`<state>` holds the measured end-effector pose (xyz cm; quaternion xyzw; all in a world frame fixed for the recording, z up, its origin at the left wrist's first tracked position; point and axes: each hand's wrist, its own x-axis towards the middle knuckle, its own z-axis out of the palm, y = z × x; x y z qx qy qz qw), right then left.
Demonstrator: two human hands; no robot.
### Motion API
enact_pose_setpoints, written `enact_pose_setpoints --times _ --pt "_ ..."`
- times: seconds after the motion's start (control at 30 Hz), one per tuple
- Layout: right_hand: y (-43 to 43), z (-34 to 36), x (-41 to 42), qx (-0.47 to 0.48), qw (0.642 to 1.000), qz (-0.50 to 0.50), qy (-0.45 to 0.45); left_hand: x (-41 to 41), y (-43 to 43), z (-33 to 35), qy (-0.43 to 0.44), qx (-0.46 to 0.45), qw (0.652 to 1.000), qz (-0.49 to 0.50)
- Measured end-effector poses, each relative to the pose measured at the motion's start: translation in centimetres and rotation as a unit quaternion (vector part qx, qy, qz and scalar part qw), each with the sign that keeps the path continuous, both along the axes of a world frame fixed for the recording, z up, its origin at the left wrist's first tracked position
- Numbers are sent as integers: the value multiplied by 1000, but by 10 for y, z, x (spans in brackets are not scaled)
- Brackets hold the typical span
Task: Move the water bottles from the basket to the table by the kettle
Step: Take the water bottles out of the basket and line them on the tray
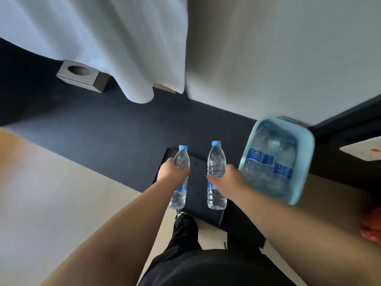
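I hold two clear water bottles with blue caps and blue labels, both upright. My left hand (172, 174) is shut around the middle of the left bottle (179, 162). My right hand (227, 179) grips the right bottle (216, 162) at its label. Both bottles hang in the air over a low black stand (198, 182). To the right, a light blue plastic basket (307, 145) holds several more bottles (268, 162) lying packed together. No kettle is in view.
A grey square box with a round opening (82, 76) sits on the dark floor strip at the back left. White curtains (115, 48) hang behind it. Pale wooden floor lies to the left. My dark trouser legs are below. Something red shows at the right edge (371, 228).
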<state>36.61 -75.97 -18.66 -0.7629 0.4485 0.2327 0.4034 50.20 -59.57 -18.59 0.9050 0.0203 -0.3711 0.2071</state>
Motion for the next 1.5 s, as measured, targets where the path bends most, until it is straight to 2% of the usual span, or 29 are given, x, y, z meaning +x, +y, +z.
enact_pose_setpoints --times 0.3,0.6,0.77,1.1,1.23,1.37,1.5 --pt "79 -58 27 51 997 -56 32 34 59 -52 9 45 998 -43" --pt "131 -108 51 60 986 -146 61 61 64 -89 18 43 993 -112" --pt "138 -124 68 53 983 -163 69 68 62 -101 14 47 988 -146" --pt "142 -124 89 71 985 -138 73 71 59 -111 -7 81 986 -149" --pt "143 -122 85 78 987 -116 74 66 68 -115 -28 66 988 -133" --pt "137 -111 81 101 990 -80 56 57 78 -112 -49 53 989 -130" --pt "131 -97 79 112 991 -10 77 52 91 -101 -51 66 987 -137"
